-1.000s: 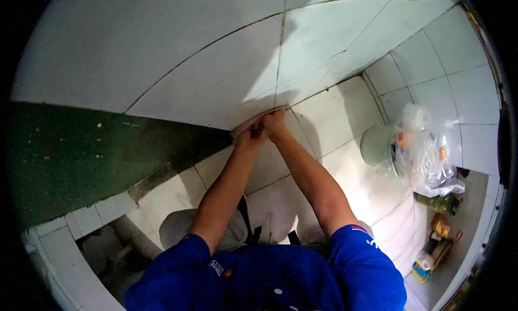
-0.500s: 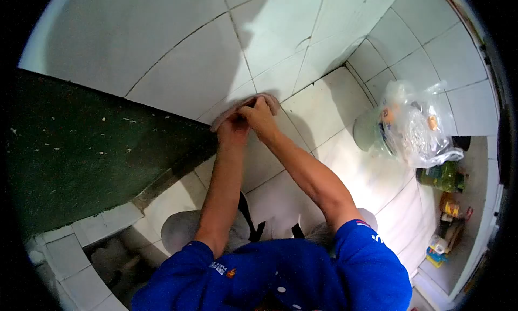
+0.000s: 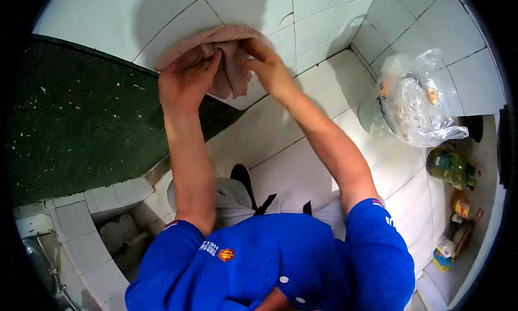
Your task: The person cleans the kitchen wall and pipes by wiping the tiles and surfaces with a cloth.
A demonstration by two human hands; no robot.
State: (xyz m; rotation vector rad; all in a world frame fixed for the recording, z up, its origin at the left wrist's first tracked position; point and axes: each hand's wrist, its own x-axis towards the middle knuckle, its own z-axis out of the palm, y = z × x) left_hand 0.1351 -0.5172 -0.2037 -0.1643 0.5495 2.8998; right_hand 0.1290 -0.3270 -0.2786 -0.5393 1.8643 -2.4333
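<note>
A pinkish cloth (image 3: 229, 68) is spread between both hands, up against the white tiled wall (image 3: 237, 8). My left hand (image 3: 189, 84) has its fingers under the cloth's left part, with the thumb on top of it. On the right side, my right hand (image 3: 270, 71) grips the cloth between thumb and fingers. The cloth sags in folds between the hands, and its upper edge curves along the wall. Some fingertips of both hands are hidden by the cloth.
A dark green panel (image 3: 81, 116) stands at left. On the right, a clear plastic bag (image 3: 415, 106) hangs over a bin (image 3: 368, 114). Beyond are a green bottle (image 3: 450, 166) and small containers (image 3: 443, 254). Pale floor tiles (image 3: 297, 165) lie below.
Both hands have moved up the wall and to the left, and are farther apart. The cloth, earlier bunched low near the floor edge, now shows wider and more opened out.
</note>
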